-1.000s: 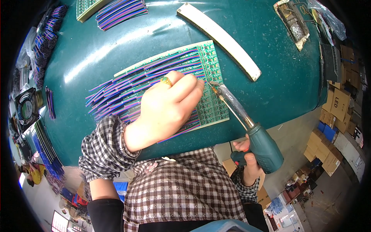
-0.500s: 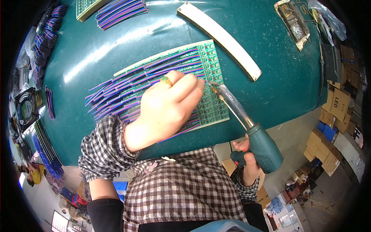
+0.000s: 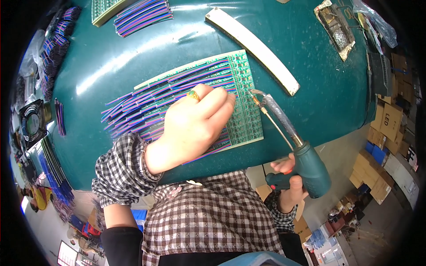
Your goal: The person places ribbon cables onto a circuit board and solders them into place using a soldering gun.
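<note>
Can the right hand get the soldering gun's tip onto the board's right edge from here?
Probably yes. The right hand holds the soldering gun with its tip beside the green board; the left hand rests further left, leaving that edge bare.

black-and-white checked shirt [image 3: 208,217], cuffed long sleeves [image 3: 122,170]; gold ring with green stone [image 3: 193,94].

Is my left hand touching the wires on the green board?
Touching. The head view shows the left hand lying flat on the wires, fingers pressing them onto the green board.
</note>
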Available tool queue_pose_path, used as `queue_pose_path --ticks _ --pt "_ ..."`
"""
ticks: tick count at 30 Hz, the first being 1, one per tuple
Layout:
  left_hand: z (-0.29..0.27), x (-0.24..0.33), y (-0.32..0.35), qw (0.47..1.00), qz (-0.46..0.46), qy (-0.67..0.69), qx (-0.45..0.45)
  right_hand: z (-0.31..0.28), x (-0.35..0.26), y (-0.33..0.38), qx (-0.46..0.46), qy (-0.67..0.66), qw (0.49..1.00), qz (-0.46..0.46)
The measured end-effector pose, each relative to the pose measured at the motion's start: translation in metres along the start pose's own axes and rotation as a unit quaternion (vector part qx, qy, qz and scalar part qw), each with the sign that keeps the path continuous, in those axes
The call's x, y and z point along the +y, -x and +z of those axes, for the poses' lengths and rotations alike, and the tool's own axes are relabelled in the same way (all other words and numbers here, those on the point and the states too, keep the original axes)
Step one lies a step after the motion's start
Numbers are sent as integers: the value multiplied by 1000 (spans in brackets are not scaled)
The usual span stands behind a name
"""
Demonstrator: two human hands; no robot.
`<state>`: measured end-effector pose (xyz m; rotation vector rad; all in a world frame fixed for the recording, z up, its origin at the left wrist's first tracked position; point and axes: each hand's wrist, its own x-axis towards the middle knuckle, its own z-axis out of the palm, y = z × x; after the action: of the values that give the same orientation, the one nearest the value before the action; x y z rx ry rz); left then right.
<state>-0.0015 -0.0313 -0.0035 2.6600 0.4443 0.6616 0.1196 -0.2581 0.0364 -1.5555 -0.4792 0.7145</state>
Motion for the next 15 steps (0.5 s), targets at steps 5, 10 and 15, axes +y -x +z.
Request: queue_pose_path --ticks 5,10,15 --pt "-21 7 1 996 -45 4 -71 4 3 -11 19 -67 997 -19" --pt "-106 -1 -11 973 -151 139 -109 -7 10 -14 74 -55 995 -42" --pt "-98 -114 -24 983 -183 8 15 -12 16 -24 58 -123 990 -39"
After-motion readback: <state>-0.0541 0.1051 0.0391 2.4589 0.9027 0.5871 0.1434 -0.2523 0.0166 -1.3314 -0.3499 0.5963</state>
